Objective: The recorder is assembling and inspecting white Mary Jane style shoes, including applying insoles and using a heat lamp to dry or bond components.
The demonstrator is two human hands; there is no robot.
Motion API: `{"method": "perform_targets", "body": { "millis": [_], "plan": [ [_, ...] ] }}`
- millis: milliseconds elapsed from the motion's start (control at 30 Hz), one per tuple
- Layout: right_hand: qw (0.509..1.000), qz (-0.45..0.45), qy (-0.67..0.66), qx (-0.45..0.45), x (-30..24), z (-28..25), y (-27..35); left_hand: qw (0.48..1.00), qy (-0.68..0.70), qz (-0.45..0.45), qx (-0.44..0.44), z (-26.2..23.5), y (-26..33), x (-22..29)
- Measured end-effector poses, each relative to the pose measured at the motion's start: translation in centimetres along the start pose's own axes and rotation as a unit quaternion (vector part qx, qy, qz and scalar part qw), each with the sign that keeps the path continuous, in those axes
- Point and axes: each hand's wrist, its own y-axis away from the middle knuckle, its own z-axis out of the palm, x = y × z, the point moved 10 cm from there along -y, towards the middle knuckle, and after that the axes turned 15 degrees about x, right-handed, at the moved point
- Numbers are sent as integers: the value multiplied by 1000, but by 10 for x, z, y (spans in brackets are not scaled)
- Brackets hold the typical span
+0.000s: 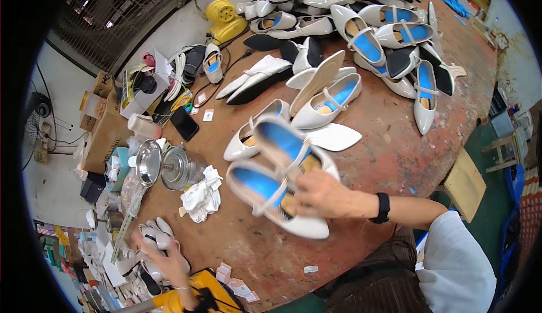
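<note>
My right hand (324,194) is closed on a pair of white strapped flat shoes (293,222) with blue insoles, raised over the table and slightly blurred by motion. At the lower left, my left hand (162,262) has its fingers apart and holds nothing. It is nearest to several white shoes (161,228) at the table's left side. Just beyond the held pair rest another white shoe (240,143), a white shoe with a blue insole (330,104) and a loose white sole-shaped piece (334,137). A crumpled white cloth (202,194) lies left of the pair.
Many white shoes (370,42) are heaped at the far side of the worn reddish table (384,172). Metal-lidded jars (179,169), a black phone (184,123) and boxes (104,132) crowd the left edge. A yellow blower (224,16) stands farther back. Small paper labels (240,287) lie near me.
</note>
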Motion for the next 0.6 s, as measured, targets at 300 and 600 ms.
{"method": "perform_targets", "body": {
  "millis": [300, 600],
  "plan": [
    [955, 145, 255, 46, 123, -4, 29, 835, -30, 259, -485, 137, 188, 221],
    [924, 35, 374, -73, 136, -2, 16, 873, 27, 298, -386, 193, 169, 225]
  ]
}}
